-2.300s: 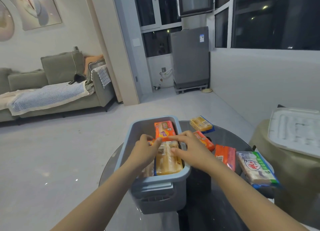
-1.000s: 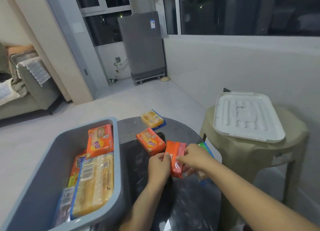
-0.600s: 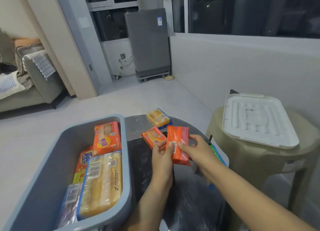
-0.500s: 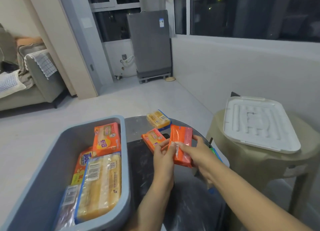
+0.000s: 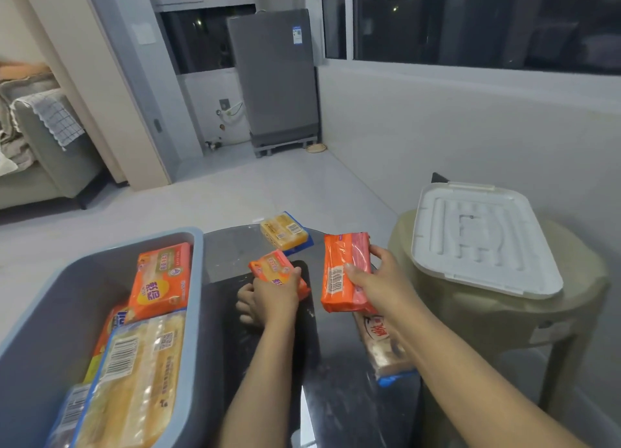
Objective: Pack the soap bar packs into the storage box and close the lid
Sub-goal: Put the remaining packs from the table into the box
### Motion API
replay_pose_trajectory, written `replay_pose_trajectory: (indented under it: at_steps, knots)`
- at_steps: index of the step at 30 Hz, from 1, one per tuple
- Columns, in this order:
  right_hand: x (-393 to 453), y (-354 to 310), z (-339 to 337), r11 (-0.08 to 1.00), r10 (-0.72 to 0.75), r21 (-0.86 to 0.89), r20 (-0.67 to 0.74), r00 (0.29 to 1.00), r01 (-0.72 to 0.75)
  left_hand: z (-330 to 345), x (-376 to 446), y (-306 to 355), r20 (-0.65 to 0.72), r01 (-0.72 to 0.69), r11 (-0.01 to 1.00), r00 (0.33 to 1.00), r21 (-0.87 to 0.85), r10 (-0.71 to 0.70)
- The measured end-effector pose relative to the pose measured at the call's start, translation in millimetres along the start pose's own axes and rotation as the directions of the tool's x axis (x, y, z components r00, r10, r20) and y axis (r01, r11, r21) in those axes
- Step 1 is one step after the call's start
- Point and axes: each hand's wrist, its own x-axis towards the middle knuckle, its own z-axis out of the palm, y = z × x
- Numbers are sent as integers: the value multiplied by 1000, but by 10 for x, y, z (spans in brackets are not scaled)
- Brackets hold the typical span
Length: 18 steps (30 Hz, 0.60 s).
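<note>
A grey-blue storage box [image 5: 198, 279] stands at the left on a dark round glass table [image 5: 228, 249], holding several soap packs, among them an orange pack [image 5: 161, 279] and a long yellow pack [image 5: 141, 377]. My right hand [image 5: 379, 283] holds a red-orange soap pack [image 5: 339, 273] lifted above the table. My left hand [image 5: 275, 293] grips a smaller orange pack [image 5: 274, 266] lying on the table. A yellow pack [image 5: 284, 234] lies at the far table edge. A white pack [image 5: 379, 343] lies under my right forearm. The white lid [image 5: 477, 239] rests on a stool.
A beige plastic stool [image 5: 504, 330] stands right of the table, close to the white wall. A grey appliance [image 5: 272, 74] stands by the windows beyond. A sofa [image 5: 40, 152] is at the far left across the tiled floor.
My left hand let go of the red-orange pack and took hold of the smaller orange pack on the table. My right hand keeps the red-orange pack alone, lifted slightly to the right.
</note>
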Motion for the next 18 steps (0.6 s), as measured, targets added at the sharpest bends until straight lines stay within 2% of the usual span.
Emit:
replay_pose_trajectory:
  at_steps: [6, 10, 14, 18]
  knots:
    - [37, -34, -147, 999, -13, -39, -32, 999, 12, 26, 29, 46, 102, -109, 993, 988, -45, 113]
    - [24, -80, -212, 998, -37, -53, -52, 998, 35, 15, -84, 70, 171, -107, 949, 972, -297, 163]
    - [-36, -146, -275, 998, -59, -35, -46, 997, 57, -88, -288, 30, 181, 0, 823, 976, -568, 125]
    - [-159, -224, -364, 998, -64, 24, -46, 997, 65, -289, -612, 65, 190, 25, 700, 969, -714, 159]
